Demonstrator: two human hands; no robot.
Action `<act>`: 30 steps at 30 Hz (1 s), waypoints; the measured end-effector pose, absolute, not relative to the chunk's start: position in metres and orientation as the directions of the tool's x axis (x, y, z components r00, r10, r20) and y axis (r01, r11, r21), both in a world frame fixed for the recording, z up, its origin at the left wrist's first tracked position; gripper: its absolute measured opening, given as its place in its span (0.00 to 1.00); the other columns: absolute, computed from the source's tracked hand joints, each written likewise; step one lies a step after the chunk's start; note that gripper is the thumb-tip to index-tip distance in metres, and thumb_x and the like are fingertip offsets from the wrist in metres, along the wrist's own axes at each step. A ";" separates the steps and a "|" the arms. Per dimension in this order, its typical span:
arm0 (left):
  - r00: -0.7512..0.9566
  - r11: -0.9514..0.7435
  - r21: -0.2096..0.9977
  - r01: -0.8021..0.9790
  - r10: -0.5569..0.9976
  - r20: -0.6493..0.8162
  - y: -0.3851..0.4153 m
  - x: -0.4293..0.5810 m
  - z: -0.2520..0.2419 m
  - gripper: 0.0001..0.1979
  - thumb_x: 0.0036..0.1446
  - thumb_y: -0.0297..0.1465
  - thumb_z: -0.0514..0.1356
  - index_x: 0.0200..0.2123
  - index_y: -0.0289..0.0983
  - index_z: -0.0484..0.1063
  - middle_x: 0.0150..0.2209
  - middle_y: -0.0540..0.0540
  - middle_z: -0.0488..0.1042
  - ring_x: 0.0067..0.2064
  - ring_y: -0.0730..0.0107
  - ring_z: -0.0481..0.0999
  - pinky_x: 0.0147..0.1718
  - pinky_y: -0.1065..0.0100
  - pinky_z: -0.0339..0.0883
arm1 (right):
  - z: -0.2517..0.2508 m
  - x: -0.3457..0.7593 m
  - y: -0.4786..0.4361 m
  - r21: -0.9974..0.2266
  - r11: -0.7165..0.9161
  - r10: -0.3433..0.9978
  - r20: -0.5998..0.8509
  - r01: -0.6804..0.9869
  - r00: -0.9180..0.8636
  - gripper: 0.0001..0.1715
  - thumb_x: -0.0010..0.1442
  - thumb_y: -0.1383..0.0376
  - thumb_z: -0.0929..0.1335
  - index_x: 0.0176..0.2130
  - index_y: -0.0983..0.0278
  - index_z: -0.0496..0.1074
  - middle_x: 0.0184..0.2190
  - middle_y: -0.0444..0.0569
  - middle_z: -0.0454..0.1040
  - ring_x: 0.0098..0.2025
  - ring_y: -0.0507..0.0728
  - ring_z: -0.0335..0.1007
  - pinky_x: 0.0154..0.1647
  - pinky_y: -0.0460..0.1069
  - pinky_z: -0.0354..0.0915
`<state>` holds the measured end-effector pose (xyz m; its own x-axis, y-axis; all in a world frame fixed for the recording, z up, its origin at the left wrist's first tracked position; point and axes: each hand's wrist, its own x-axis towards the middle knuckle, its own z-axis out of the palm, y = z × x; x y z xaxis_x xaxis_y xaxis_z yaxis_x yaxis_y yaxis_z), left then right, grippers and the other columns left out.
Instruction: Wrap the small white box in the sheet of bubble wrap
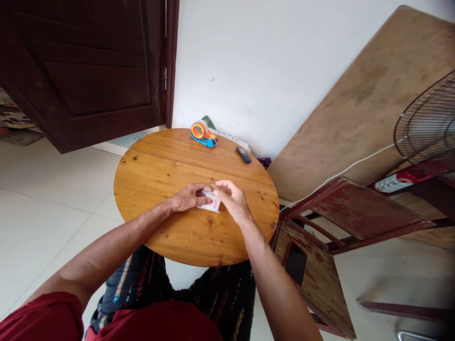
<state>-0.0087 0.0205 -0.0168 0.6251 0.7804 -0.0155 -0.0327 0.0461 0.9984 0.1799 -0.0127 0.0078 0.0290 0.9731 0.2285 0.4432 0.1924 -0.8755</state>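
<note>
A small white packet with pink print is low over the middle of the round wooden table. My left hand grips it from the left, thumb across its front and fingers behind. At the packet's upper right, my right hand has thumb and forefinger curled towards each other. Something thin and pale shows near those fingertips, too small to name, and I cannot tell whether it belongs to the packet.
Near the table's far edge stand an orange and blue tape dispenser and a dark blurred object. A wooden chair with a dark phone-like slab is at right, beside a fan. A brown door stands left.
</note>
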 end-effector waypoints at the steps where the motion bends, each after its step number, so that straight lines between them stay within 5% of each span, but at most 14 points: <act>1: 0.629 0.051 0.998 -0.040 0.778 -0.014 0.020 -0.009 -0.016 0.20 0.46 0.34 0.69 0.42 0.34 0.72 0.34 0.50 0.74 0.34 0.72 0.71 0.37 0.69 0.64 | 0.009 0.180 -0.010 -0.906 0.145 0.986 0.165 0.399 0.016 0.17 0.50 0.56 0.72 0.39 0.61 0.75 0.39 0.47 0.78 0.42 0.59 0.73 0.48 0.55 0.66; 6: 0.645 0.061 0.995 -0.075 0.764 0.002 0.019 -0.009 -0.015 0.21 0.46 0.35 0.70 0.42 0.34 0.72 0.34 0.50 0.73 0.34 0.73 0.71 0.36 0.70 0.64 | 0.009 0.185 -0.002 -0.969 0.030 0.999 0.032 0.247 0.004 0.19 0.47 0.51 0.74 0.34 0.61 0.74 0.26 0.41 0.73 0.31 0.54 0.68 0.36 0.49 0.64; 13: 0.639 0.073 0.995 -0.070 0.769 -0.011 0.020 -0.008 -0.017 0.22 0.44 0.34 0.71 0.43 0.34 0.71 0.36 0.49 0.74 0.35 0.72 0.72 0.37 0.69 0.64 | 0.013 0.201 -0.006 -0.945 -0.082 0.994 -0.102 0.316 -0.048 0.30 0.51 0.39 0.69 0.28 0.64 0.78 0.31 0.49 0.80 0.35 0.57 0.72 0.31 0.48 0.61; 23: 0.649 0.031 0.995 -0.093 0.760 0.037 0.023 -0.008 -0.022 0.26 0.46 0.34 0.69 0.49 0.35 0.69 0.40 0.48 0.74 0.38 0.70 0.73 0.40 0.68 0.65 | 0.009 0.181 0.001 -0.967 0.161 0.987 0.160 0.195 -0.019 0.16 0.48 0.53 0.74 0.26 0.62 0.72 0.24 0.41 0.73 0.28 0.52 0.66 0.34 0.48 0.62; 30: 0.643 0.007 1.000 -0.004 0.766 -0.002 0.024 -0.009 -0.017 0.20 0.48 0.37 0.68 0.43 0.33 0.72 0.34 0.49 0.74 0.35 0.71 0.71 0.35 0.70 0.63 | 0.011 0.169 -0.010 -0.843 0.279 0.949 0.316 0.460 0.004 0.08 0.54 0.60 0.69 0.27 0.61 0.75 0.27 0.44 0.78 0.31 0.56 0.72 0.36 0.49 0.66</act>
